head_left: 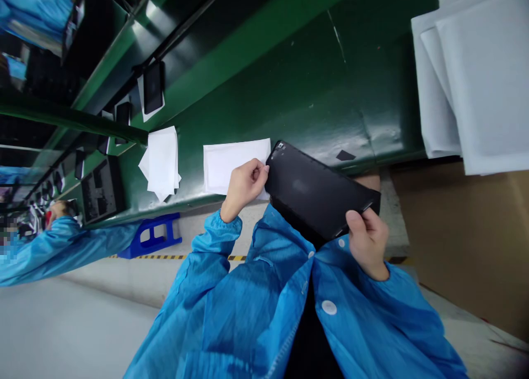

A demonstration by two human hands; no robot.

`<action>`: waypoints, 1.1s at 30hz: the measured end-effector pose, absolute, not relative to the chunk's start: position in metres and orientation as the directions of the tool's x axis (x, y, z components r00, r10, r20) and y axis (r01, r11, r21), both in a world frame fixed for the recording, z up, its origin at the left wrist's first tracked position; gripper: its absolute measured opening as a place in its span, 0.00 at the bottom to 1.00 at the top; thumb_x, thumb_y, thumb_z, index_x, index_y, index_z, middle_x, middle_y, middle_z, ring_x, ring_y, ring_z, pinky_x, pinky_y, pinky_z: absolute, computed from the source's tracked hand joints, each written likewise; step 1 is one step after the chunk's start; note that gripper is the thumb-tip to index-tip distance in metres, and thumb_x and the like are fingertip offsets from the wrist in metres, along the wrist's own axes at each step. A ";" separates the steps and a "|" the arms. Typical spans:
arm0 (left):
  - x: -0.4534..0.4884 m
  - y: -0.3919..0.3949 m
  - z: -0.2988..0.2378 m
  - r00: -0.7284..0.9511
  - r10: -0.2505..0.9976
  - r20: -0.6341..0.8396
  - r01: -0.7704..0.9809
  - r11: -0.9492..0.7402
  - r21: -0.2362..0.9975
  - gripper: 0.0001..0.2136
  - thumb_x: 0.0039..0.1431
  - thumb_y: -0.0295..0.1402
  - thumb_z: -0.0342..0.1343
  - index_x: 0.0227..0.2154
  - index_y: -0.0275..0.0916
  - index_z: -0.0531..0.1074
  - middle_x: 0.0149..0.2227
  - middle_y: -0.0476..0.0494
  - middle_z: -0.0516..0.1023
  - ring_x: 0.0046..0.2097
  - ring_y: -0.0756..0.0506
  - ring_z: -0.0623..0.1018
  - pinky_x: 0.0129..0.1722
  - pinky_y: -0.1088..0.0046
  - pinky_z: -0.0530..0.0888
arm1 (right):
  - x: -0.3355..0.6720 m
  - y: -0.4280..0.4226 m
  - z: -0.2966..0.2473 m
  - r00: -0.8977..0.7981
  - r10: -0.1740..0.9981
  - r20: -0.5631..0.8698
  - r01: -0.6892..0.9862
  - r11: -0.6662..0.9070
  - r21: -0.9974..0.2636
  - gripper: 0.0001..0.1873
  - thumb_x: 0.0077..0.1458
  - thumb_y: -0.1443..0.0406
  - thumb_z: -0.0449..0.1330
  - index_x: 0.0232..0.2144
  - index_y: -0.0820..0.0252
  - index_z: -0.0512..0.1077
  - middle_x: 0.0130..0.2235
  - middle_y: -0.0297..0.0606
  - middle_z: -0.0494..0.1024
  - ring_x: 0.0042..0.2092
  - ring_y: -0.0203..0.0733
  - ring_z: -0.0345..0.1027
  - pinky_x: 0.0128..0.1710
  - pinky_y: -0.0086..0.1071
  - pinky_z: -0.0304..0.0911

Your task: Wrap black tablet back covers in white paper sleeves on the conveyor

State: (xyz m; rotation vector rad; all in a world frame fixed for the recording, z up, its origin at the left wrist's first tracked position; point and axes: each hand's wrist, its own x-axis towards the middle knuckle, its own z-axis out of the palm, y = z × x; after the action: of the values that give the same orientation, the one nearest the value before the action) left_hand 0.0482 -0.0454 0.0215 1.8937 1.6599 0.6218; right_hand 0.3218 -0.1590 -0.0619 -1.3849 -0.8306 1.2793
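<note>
A black tablet [316, 194] with its back facing me is held above my lap at the green bench's edge. My right hand [367, 241] grips its near right corner, thumb on top. My left hand [243, 186] is closed in a pinch at the tablet's far left corner, over a white foam sheet [229, 161] lying on the bench. I cannot make out what the left fingers pinch, the sheet's edge or the tablet's corner. Both arms wear blue coat sleeves.
A green bench [297, 87] runs across the view. A small stack of white sheets [162, 161] lies left of me, a big stack of white foam [475, 76] at right. Black devices [152, 87] and a black tray [101, 189] sit further along. A co-worker's blue sleeve [61, 252] is at left.
</note>
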 end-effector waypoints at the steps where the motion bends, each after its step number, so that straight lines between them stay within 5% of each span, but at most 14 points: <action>1: 0.049 -0.046 0.024 0.165 0.986 -0.006 0.755 -0.123 0.644 0.14 0.70 0.38 0.56 0.28 0.41 0.67 0.21 0.54 0.63 0.24 0.51 0.64 0.27 0.74 0.60 | 0.320 -0.158 -0.057 0.189 0.951 -0.244 -0.127 -0.222 -0.967 0.18 0.60 0.47 0.69 0.34 0.55 0.80 0.26 0.36 0.77 0.30 0.45 0.72 0.29 0.36 0.71; 5: 0.062 -0.052 0.036 0.368 0.929 -0.051 0.750 -0.263 0.607 0.14 0.71 0.37 0.54 0.27 0.41 0.67 0.22 0.53 0.65 0.24 0.51 0.65 0.27 0.73 0.60 | 0.305 -0.150 -0.043 0.076 0.960 -0.268 -0.155 -0.255 -0.955 0.22 0.63 0.43 0.66 0.34 0.54 0.80 0.22 0.33 0.76 0.21 0.40 0.67 0.19 0.32 0.65; 10: 0.091 -0.059 0.051 0.703 0.704 -0.097 0.500 -0.392 0.772 0.15 0.75 0.36 0.52 0.30 0.40 0.70 0.26 0.50 0.75 0.27 0.51 0.73 0.29 0.75 0.66 | 0.283 -0.139 -0.037 -0.134 0.956 -0.263 -0.281 -0.291 -0.915 0.26 0.63 0.39 0.65 0.37 0.55 0.75 0.20 0.32 0.76 0.19 0.40 0.69 0.19 0.32 0.67; 15: 0.104 -0.057 0.055 0.711 0.693 -0.116 0.461 -0.335 0.822 0.15 0.77 0.39 0.50 0.33 0.40 0.72 0.27 0.49 0.77 0.27 0.52 0.74 0.30 0.76 0.68 | 0.282 -0.135 -0.045 -0.223 0.952 -0.211 -0.223 -0.260 -0.939 0.24 0.65 0.42 0.65 0.40 0.55 0.74 0.20 0.29 0.73 0.19 0.36 0.66 0.19 0.27 0.64; 18: 0.110 -0.058 0.047 0.760 0.642 -0.100 0.448 -0.407 0.796 0.17 0.78 0.41 0.50 0.32 0.39 0.71 0.29 0.47 0.78 0.30 0.50 0.76 0.31 0.75 0.68 | 0.287 -0.133 -0.056 -0.196 0.968 -0.158 -0.118 -0.184 -0.976 0.28 0.62 0.39 0.65 0.32 0.57 0.75 0.20 0.32 0.73 0.20 0.36 0.65 0.19 0.28 0.61; 22: 0.113 -0.058 0.038 0.807 0.590 -0.040 0.407 -0.506 0.761 0.16 0.80 0.41 0.50 0.36 0.39 0.73 0.34 0.44 0.80 0.35 0.48 0.79 0.34 0.72 0.71 | 0.288 -0.130 -0.064 -0.030 0.992 -0.122 -0.063 -0.123 -0.990 0.28 0.56 0.40 0.70 0.27 0.58 0.78 0.25 0.38 0.80 0.27 0.42 0.73 0.26 0.32 0.69; 26: 0.095 -0.053 0.042 0.637 0.744 0.202 0.358 -0.517 0.777 0.10 0.78 0.37 0.54 0.40 0.40 0.74 0.36 0.44 0.81 0.39 0.46 0.79 0.41 0.70 0.76 | 0.298 -0.132 -0.060 0.251 0.932 -0.262 -0.134 -0.234 -0.963 0.20 0.50 0.48 0.73 0.30 0.58 0.81 0.29 0.37 0.83 0.31 0.44 0.76 0.30 0.33 0.73; 30: 0.069 -0.041 0.037 0.332 0.869 0.366 0.509 -0.492 0.706 0.02 0.73 0.33 0.59 0.44 0.42 0.75 0.41 0.44 0.77 0.45 0.45 0.77 0.45 0.66 0.75 | 0.334 -0.132 -0.046 0.591 0.770 -0.242 -0.158 -0.183 -0.970 0.13 0.42 0.56 0.75 0.25 0.56 0.79 0.27 0.33 0.82 0.28 0.40 0.72 0.27 0.31 0.70; 33: 0.066 -0.028 0.023 0.264 0.884 0.386 0.542 -0.467 0.698 0.07 0.72 0.37 0.61 0.47 0.42 0.74 0.46 0.42 0.74 0.49 0.42 0.76 0.49 0.63 0.76 | 0.369 -0.118 -0.030 0.817 0.565 -0.113 -0.136 -0.002 -0.991 0.12 0.42 0.58 0.76 0.23 0.55 0.78 0.27 0.30 0.80 0.28 0.37 0.69 0.27 0.29 0.70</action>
State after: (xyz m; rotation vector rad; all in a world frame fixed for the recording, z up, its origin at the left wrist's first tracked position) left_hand 0.0663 -0.0283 0.0226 2.1122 1.2899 1.0715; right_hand 0.3689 -0.1178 -0.0303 -1.4775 -0.3634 0.5709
